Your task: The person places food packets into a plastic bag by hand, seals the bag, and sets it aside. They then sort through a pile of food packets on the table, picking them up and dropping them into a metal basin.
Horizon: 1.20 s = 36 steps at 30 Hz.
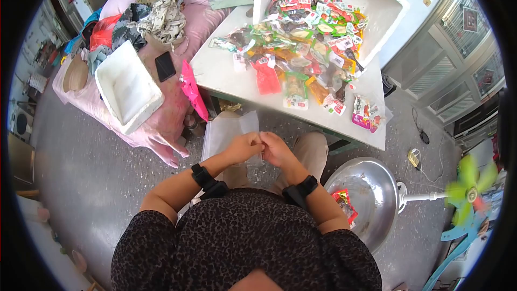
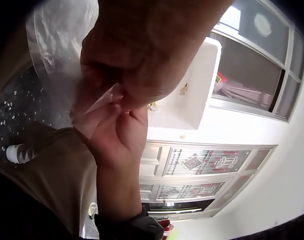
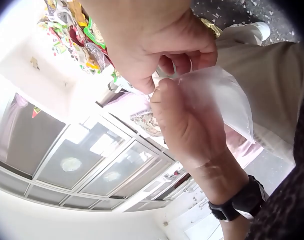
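A translucent plastic bag (image 1: 230,129) hangs over the person's lap, also visible in the left wrist view (image 2: 62,45) and the right wrist view (image 3: 217,95). At its top edge both hands meet. The left hand (image 1: 245,147) pinches the bag's edge with curled fingers; its thumb and fingertips lie against those of the other hand. The right hand (image 1: 276,150) pinches the same edge beside it. In the right wrist view the bag spreads out behind the left hand (image 3: 192,125). Its contents cannot be made out.
Many colourful snack packets (image 1: 296,89) lie on the white table (image 1: 371,136), spilling from a foam box (image 1: 388,21). At left a second foam box (image 1: 132,89), a phone (image 1: 165,67) and a pink bag (image 1: 193,91) rest on a pink cover. A metal basin (image 1: 371,183) and a fan (image 1: 472,194) stand at right.
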Each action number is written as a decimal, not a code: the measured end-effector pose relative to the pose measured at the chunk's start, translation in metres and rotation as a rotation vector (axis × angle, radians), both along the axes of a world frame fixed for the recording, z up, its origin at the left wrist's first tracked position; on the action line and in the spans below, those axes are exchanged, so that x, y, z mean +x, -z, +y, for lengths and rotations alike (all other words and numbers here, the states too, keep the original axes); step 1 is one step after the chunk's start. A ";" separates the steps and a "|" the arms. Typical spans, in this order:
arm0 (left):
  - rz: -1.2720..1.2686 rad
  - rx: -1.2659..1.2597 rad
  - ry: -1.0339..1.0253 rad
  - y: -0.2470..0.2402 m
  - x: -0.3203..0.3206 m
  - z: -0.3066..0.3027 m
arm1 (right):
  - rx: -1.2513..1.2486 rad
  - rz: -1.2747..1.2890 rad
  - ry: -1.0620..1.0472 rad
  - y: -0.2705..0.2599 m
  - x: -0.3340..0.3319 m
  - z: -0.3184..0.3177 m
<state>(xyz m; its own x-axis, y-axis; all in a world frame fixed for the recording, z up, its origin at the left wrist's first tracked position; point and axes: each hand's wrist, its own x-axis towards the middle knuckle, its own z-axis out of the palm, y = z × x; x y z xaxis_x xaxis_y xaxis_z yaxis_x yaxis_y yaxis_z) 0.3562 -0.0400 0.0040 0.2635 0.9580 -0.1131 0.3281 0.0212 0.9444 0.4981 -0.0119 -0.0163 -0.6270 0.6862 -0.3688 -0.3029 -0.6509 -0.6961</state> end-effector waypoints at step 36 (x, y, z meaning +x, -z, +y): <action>-0.140 0.343 -0.662 -0.097 -0.229 0.011 | 0.034 -0.213 0.172 0.038 0.015 -0.004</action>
<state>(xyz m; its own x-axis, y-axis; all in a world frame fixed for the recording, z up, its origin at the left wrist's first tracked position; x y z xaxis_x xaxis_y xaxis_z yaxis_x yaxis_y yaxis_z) 0.1274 -0.0293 0.1009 -0.3887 0.8966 0.2122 0.2259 -0.1305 0.9654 0.5128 -0.0157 -0.0542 -0.4108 0.7900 -0.4551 -0.2514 -0.5779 -0.7764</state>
